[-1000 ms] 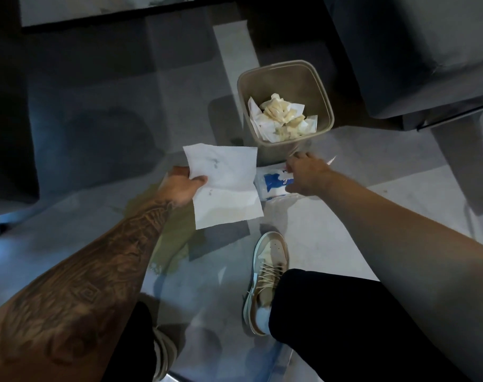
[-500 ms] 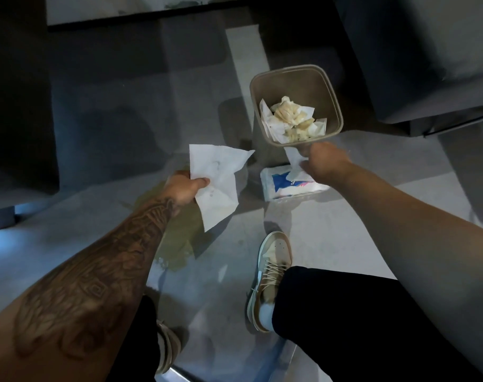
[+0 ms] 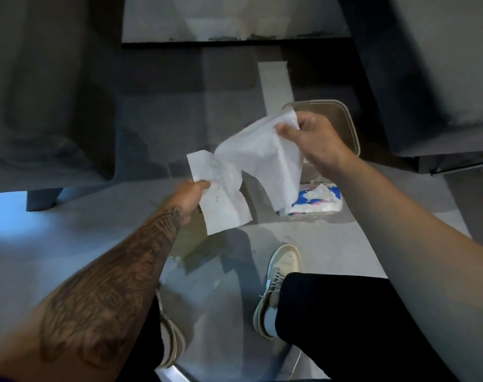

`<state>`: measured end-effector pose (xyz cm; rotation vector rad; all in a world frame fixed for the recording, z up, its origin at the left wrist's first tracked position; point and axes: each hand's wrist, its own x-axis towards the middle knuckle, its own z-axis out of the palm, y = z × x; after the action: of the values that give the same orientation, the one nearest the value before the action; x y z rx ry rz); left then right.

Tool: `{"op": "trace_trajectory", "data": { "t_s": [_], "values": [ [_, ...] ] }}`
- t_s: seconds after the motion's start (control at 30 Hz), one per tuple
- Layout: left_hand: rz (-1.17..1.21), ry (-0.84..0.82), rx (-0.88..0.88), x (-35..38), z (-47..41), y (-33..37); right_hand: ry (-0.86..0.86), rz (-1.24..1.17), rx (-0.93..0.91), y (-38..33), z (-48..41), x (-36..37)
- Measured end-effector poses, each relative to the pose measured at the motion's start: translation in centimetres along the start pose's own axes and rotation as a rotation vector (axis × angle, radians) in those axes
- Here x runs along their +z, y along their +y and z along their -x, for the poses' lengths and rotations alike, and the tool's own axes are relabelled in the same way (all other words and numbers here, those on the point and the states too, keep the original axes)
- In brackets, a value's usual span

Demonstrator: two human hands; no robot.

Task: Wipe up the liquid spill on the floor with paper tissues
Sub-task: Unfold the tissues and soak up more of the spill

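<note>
My left hand (image 3: 192, 198) pinches a white paper tissue (image 3: 222, 205) by its left edge, above the floor. My right hand (image 3: 312, 142) pinches a second white tissue (image 3: 265, 153) by its top corner and holds it up; it hangs down over the first one. Below them a yellowish liquid spill (image 3: 199, 249) lies on the grey floor, partly hidden by my left forearm. A blue and white tissue pack (image 3: 314, 202) lies on the floor to the right of the spill, with a tissue sticking out of its top.
A beige square bin (image 3: 342, 117) stands behind my right hand, its inside hidden. Dark grey furniture (image 3: 50, 92) stands at the left and more dark furniture (image 3: 433, 73) at the right. My two shoes (image 3: 278, 282) are planted near the spill.
My right hand has pulled a fresh tissue out of the pack and lifted it up in front of the bin. My left hand keeps holding its tissue.
</note>
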<state>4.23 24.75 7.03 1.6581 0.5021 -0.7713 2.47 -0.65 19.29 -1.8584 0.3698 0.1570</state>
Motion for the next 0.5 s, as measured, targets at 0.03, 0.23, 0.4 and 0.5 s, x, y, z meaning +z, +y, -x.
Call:
{"op": "trace_trajectory", "data": {
  "t_s": [0.03,0.23,0.4,0.5],
  "values": [
    [0.097,-0.019,-0.023,-0.6,0.3,0.3,-0.014,-0.166,0.027,-0.6,-0.2,0.7],
    [0.560,-0.169,-0.051,-4.2,2.6,2.5,-0.069,-0.687,0.254,-0.9,-2.1,5.1],
    [0.645,-0.182,0.012,-7.2,3.3,2.2,-0.053,-0.596,0.352,1.2,-3.1,9.0],
    [0.674,-0.207,-0.004,-8.3,3.4,1.7,0.000,-0.524,0.374,2.0,-2.9,11.0]
  ]
}}
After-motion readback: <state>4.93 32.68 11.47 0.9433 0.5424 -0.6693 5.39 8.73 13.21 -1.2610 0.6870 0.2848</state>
